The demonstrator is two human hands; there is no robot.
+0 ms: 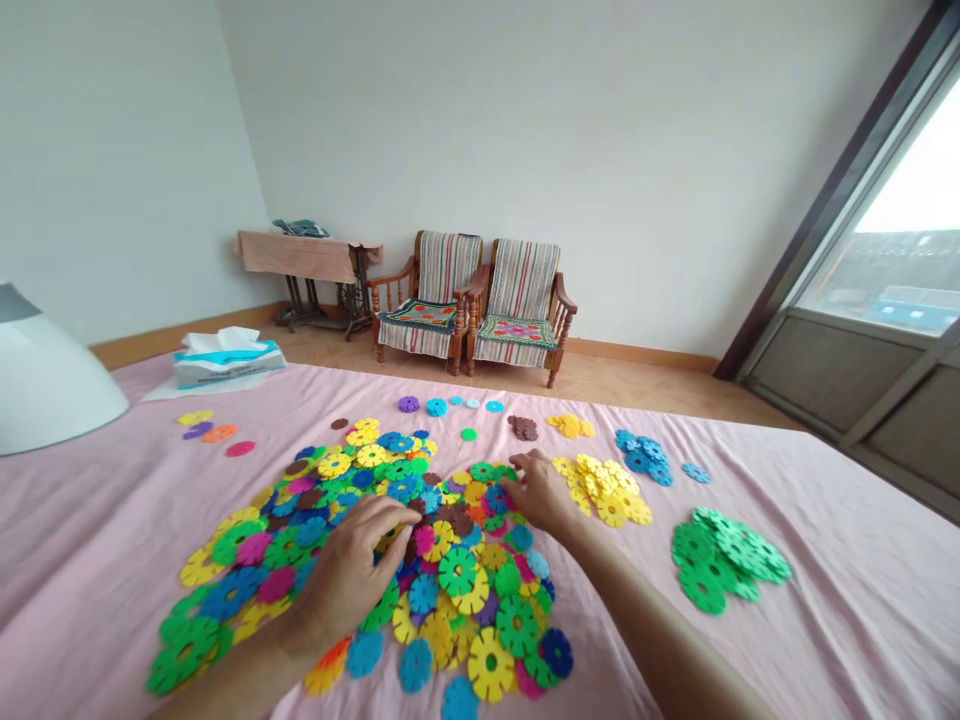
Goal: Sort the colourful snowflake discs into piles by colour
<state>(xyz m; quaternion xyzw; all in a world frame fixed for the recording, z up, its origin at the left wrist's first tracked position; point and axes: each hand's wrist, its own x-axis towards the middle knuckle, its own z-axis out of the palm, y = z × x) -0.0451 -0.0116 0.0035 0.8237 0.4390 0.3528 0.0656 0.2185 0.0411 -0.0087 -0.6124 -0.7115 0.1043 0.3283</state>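
A wide heap of flower-shaped plastic discs (457,570) in many colours covers the middle of the table. My left hand (356,560) is over the heap, thumb and forefinger brought close together in a pinch. Brown discs show by its fingertips, but I cannot make out what is between them. At the heap's right edge, my right hand (538,490) has its fingers apart and slightly bent, with nothing visible in it. Just right of that hand is a pile of yellow discs (606,487).
Sorted piles of green discs (724,558), blue discs (645,458) and brown discs (523,428) lie around the heap on a pink cloth (847,560). A tissue box (229,362) and a white rounded object (56,390) stand left. Two wooden chairs (517,290) are beyond the table.
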